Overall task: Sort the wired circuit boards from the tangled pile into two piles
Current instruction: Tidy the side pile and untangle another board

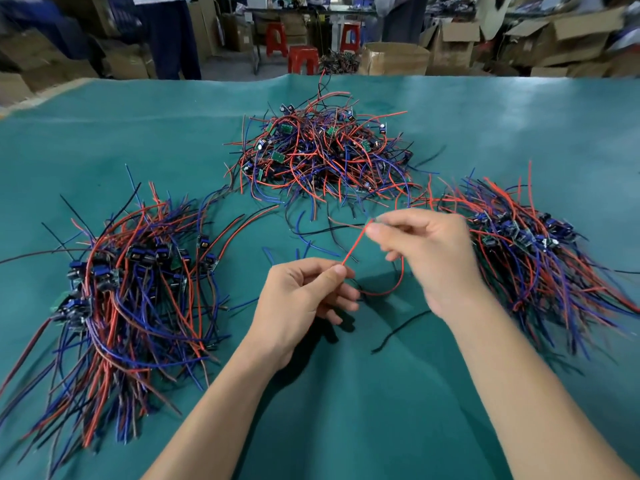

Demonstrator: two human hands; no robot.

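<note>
A tangled pile (pixel 322 150) of small circuit boards with red, blue and black wires lies at the middle back of the green cloth. A sorted pile (pixel 131 282) spreads out at the left, another sorted pile (pixel 530 244) at the right. Between them, above the cloth, my left hand (pixel 304 299) pinches the lower end of a red wire (pixel 355 245) between thumb and forefinger. My right hand (pixel 426 258) pinches the same wire higher up; the wire loops red below that hand. Whatever board hangs on it is hidden behind my right hand.
The green cloth (pixel 346 410) covers the whole table. A loose black wire (pixel 398 330) lies near my right wrist, and a few stray blue wires lie in front of the tangled pile. Beyond the far edge stand red stools (pixel 303 58), cardboard boxes and people.
</note>
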